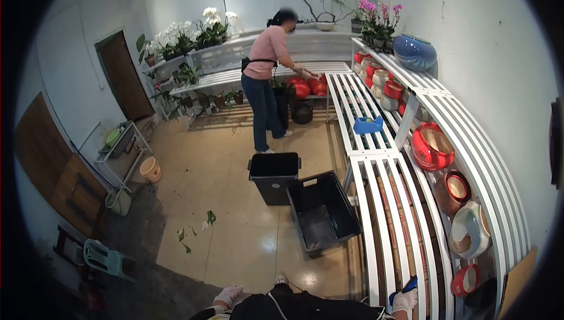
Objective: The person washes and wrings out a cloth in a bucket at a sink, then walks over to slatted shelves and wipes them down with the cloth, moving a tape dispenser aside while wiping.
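Note:
My left hand (229, 295), in a whitish glove, hangs at the bottom centre beside my dark clothing. Its fingers look loosely stretched out, with nothing visible in them. At the lower right, my right hand (404, 301), also gloved, is closed around a blue-and-black hand tool (410, 285) whose exact kind I cannot make out. That hand is over the near end of the white slatted bench (365, 214). In front of me on the floor are an open black crate (323, 226), tilted in view, and a black bin (274, 185).
A person in a pink top (269, 55) stands at the far benches. Red pots (433, 146) and a blue pot (415, 52) line the right shelves. Fallen leaves (211, 218) lie on the tiles, a green chair (106, 258) at left. A blue tray (368, 125) sits on the bench.

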`<state>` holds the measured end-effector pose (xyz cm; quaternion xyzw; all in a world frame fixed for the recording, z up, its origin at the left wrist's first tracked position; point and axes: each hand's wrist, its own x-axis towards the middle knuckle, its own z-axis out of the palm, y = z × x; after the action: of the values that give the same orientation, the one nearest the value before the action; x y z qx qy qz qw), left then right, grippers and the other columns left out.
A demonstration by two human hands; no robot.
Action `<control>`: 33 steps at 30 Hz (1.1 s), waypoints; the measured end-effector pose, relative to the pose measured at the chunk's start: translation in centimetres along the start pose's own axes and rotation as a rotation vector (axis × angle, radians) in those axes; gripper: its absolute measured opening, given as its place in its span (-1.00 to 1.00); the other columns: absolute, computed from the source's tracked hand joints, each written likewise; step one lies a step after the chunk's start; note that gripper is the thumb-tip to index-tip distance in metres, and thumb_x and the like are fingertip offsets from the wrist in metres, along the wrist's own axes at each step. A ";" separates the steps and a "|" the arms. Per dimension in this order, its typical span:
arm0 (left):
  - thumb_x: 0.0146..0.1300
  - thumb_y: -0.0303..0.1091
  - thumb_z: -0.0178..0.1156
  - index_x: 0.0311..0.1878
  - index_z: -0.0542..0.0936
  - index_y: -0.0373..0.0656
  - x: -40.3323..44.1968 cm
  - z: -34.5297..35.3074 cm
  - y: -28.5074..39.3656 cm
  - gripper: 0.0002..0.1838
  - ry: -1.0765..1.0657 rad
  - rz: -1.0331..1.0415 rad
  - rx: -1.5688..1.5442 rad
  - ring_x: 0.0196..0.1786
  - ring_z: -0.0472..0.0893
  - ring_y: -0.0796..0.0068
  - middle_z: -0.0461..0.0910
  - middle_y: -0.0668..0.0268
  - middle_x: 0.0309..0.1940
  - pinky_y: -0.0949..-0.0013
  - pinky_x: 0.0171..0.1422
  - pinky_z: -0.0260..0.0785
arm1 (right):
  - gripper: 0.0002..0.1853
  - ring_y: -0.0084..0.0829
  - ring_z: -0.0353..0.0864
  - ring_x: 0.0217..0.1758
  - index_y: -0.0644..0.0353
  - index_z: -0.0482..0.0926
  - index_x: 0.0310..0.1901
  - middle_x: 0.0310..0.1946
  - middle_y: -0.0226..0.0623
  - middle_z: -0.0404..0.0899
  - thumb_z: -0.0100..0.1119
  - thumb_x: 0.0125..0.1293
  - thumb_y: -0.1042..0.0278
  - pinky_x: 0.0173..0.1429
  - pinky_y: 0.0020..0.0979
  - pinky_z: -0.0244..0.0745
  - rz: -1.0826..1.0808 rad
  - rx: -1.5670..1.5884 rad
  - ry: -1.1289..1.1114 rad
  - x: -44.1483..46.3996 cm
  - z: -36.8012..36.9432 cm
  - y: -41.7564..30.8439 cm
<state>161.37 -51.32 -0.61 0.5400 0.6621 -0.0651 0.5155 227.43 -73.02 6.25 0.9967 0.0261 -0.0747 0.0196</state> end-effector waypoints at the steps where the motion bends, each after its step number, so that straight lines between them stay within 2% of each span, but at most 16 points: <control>1: 0.33 0.12 -0.04 0.23 0.49 -0.22 0.8 0.1 0.0 -0.37 0.042 0.012 0.110 0.32 0.42 0.06 0.47 0.00 0.25 0.22 0.39 0.21 | -0.23 -0.01 0.56 0.08 0.21 0.23 0.26 0.06 -0.03 0.47 0.38 0.08 0.10 0.09 -0.12 0.55 0.001 -0.001 -0.001 0.0 -0.2 -0.5; 2: 0.32 0.14 -0.04 0.29 0.44 -0.21 -0.1 -0.1 0.3 -0.33 0.009 -0.020 0.162 0.41 0.32 0.09 0.37 0.01 0.34 0.24 0.47 0.13 | -0.23 -0.01 0.56 0.08 0.21 0.23 0.26 0.06 -0.03 0.47 0.38 0.08 0.10 0.09 -0.12 0.55 -0.001 -0.009 -0.004 -0.1 -0.5 -1.1; 3: 0.32 0.15 -0.04 0.26 0.46 -0.22 1.9 0.8 -2.2 -0.33 0.071 0.098 0.010 0.39 0.35 0.08 0.39 0.00 0.31 0.21 0.45 0.15 | -0.23 -0.01 0.56 0.08 0.21 0.23 0.26 0.06 -0.03 0.47 0.38 0.08 0.10 0.09 -0.12 0.55 0.002 -0.016 -0.006 -0.1 -0.7 -1.3; 7: 0.36 0.04 0.01 0.11 0.53 -0.22 2.8 0.5 -2.2 -0.49 0.060 0.015 -0.121 0.22 0.45 0.15 0.51 0.06 0.13 0.24 0.35 0.22 | -0.24 -0.01 0.56 0.08 0.21 0.24 0.25 0.06 -0.03 0.47 0.38 0.08 0.10 0.08 -0.12 0.55 0.012 -0.031 -0.007 -0.3 -0.9 -1.3; 11: 0.41 -0.08 0.06 -0.03 0.60 -0.23 4.3 1.7 -5.4 -0.62 0.024 -0.039 -0.267 0.06 0.56 0.21 0.63 0.11 -0.05 0.26 0.24 0.29 | -0.24 -0.02 0.56 0.08 0.21 0.24 0.25 0.06 -0.03 0.47 0.38 0.07 0.10 0.08 -0.12 0.55 0.012 -0.037 -0.010 -0.3 -0.9 -1.2; 14: 0.34 0.12 -0.07 0.12 0.56 -0.24 -2.1 -0.7 1.6 -0.40 0.091 0.119 0.204 0.23 0.49 0.00 0.54 -0.03 0.14 0.16 0.29 0.29 | -0.24 -0.02 0.56 0.08 0.21 0.24 0.24 0.06 -0.03 0.47 0.38 0.07 0.10 0.08 -0.12 0.55 0.012 -0.034 -0.017 -0.3 -0.9 -1.2; 17: 0.36 0.12 -0.10 0.06 0.58 -0.24 -2.1 -0.2 1.4 -0.41 0.053 0.050 -0.059 0.18 0.51 -0.05 0.57 -0.03 0.08 0.12 0.24 0.32 | -0.24 -0.02 0.56 0.08 0.21 0.24 0.24 0.06 -0.03 0.47 0.38 0.07 0.10 0.07 -0.12 0.55 0.018 -0.027 -0.013 -0.2 -0.7 -0.5; 18: 0.37 0.09 -0.06 0.03 0.58 -0.24 -1.8 -0.4 1.6 -0.45 0.043 0.063 0.036 0.12 0.55 0.00 0.60 0.00 0.04 0.13 0.19 0.35 | -0.25 -0.02 0.56 0.08 0.21 0.24 0.24 0.06 -0.03 0.47 0.38 0.07 0.10 0.07 -0.13 0.55 0.015 -0.027 -0.013 -0.1 -0.6 -0.4; 21: 0.36 0.04 -0.01 0.01 0.58 -0.25 -2.3 -0.1 2.1 -0.49 0.004 -0.096 -0.313 0.06 0.59 0.11 0.64 0.05 -0.01 0.18 0.13 0.37 | -0.25 -0.02 0.56 0.08 0.21 0.24 0.24 0.06 -0.03 0.47 0.37 0.07 0.10 0.07 -0.13 0.56 0.014 -0.020 -0.011 0.0 -0.1 -0.2; 24: 0.34 0.02 0.04 0.00 0.58 -0.27 -5.0 -1.1 6.6 -0.51 0.025 -0.147 -0.118 0.01 0.60 0.22 0.65 0.09 -0.06 0.23 0.09 0.38 | -0.25 -0.02 0.56 0.08 0.21 0.24 0.23 0.06 -0.04 0.47 0.37 0.07 0.10 0.07 -0.13 0.56 0.011 -0.017 -0.008 0.2 0.1 -0.3; 28: 0.33 0.06 0.04 0.08 0.56 -0.28 1.5 0.3 -0.1 -0.45 0.100 0.008 0.114 0.08 0.58 0.15 0.63 0.06 0.02 0.20 0.15 0.36 | -0.25 -0.03 0.56 0.08 0.21 0.25 0.23 0.06 -0.04 0.48 0.37 0.07 0.11 0.06 -0.13 0.56 0.004 -0.009 -0.008 -0.2 -0.3 0.0; 29: 0.33 0.06 0.03 0.10 0.56 -0.28 2.2 0.5 -0.7 -0.44 0.127 0.027 0.156 0.10 0.58 0.13 0.62 0.05 0.04 0.20 0.16 0.35 | -0.19 -0.12 0.55 0.08 0.14 0.23 0.27 0.03 -0.15 0.49 0.43 0.02 0.11 0.13 -0.17 0.52 0.037 -0.014 -0.004 -0.6 -0.9 -0.5; 30: 0.33 0.07 0.03 0.12 0.55 -0.28 1.9 0.8 -1.1 -0.43 0.148 0.041 0.198 0.12 0.57 0.12 0.61 0.05 0.06 0.19 0.18 0.35 | -0.20 -0.10 0.55 0.09 0.14 0.24 0.27 0.04 -0.13 0.48 0.42 0.02 0.11 0.14 -0.16 0.52 0.021 -0.002 -0.006 -0.4 -0.8 -0.3; 31: 0.33 0.08 0.02 0.16 0.52 -0.30 -1.3 0.0 2.7 -0.39 0.094 -0.011 0.163 0.20 0.52 0.05 0.57 0.00 0.14 0.19 0.25 0.31 | -0.21 -0.09 0.54 0.09 0.14 0.24 0.27 0.06 -0.12 0.47 0.41 0.03 0.11 0.14 -0.15 0.52 0.005 0.009 -0.009 -0.2 -0.4 0.0; 32: 0.38 0.16 -0.10 0.17 0.53 -0.24 -4.1 0.0 5.3 -0.36 0.131 -0.003 0.133 0.25 0.48 -0.02 0.50 -0.03 0.19 0.13 0.32 0.27 | -0.20 -0.07 0.53 0.11 0.15 0.24 0.28 0.08 -0.10 0.46 0.41 0.04 0.11 0.15 -0.15 0.52 0.013 0.011 -0.020 -0.1 -0.2 0.0; 33: 0.38 0.13 -0.07 0.16 0.52 -0.24 -2.9 0.4 4.2 -0.38 0.096 -0.046 0.099 0.19 0.52 0.02 0.52 -0.02 0.17 0.15 0.26 0.32 | -0.20 -0.06 0.52 0.13 0.15 0.24 0.28 0.10 -0.07 0.45 0.40 0.04 0.12 0.15 -0.14 0.52 0.021 0.015 -0.030 -0.2 -0.5 -0.2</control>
<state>164.54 -51.72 3.36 0.5521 0.6943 -0.0835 0.4541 227.25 -72.79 6.79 0.9958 0.0149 -0.0898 0.0134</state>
